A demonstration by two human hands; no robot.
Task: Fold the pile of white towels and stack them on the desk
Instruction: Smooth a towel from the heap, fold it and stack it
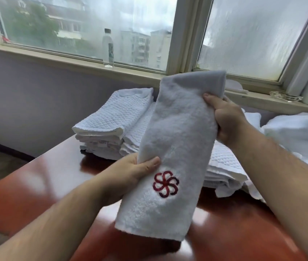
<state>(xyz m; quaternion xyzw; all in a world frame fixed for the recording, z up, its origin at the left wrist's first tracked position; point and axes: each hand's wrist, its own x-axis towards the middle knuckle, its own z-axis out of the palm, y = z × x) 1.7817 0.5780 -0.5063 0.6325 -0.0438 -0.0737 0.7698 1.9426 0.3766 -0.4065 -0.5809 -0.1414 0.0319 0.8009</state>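
Both grips are closed on one folded towel, which is held clear of the tabletop above its middle. The left grip pinches the towel's left edge about halfway down, thumb on the front and fingers hidden behind. The right grip curls round the right edge near the top, thumb also on the front. The towel hangs as a long narrow strip, tilted, its top leaning toward the far right corner and its lower end toward the near edge. A wide window with misted panes runs along the wall beyond the far edge. The tabletop is glossy and reddish-brown. A loose pile of white towels lies at its right edge. At the far edge stands a tall stack of folded towels with a quilted weave, and a lower stack sits toward the right, partly hidden by the held towel and the right forearm. A clear bottle stands upright on the windowsill. A small red flower emblem is stitched on the held towel's lower half, just beside the left thumb.
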